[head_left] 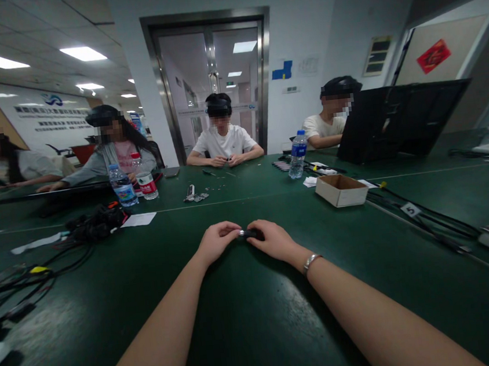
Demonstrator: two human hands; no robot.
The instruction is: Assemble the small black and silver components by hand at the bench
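Between my two hands, just above or on the green table (243, 334), is a short black cylinder with a shiny silver end (247, 233); its exact kind is too small to tell. My left hand (218, 242) pinches the silver end with thumb and fingertips. Wrapped round the black end is my right hand (273, 240), whose fingers partly hide it. The cylinder lies roughly level, pointing left to right.
Beyond my hands lie small metal pieces (200, 197). An open cardboard box (341, 191) stands right, near a water bottle (297, 155) and cables (427, 219). Leftward are a black cable bundle (95, 223), white paper (140, 219) and two bottles. Several people sit across the table.
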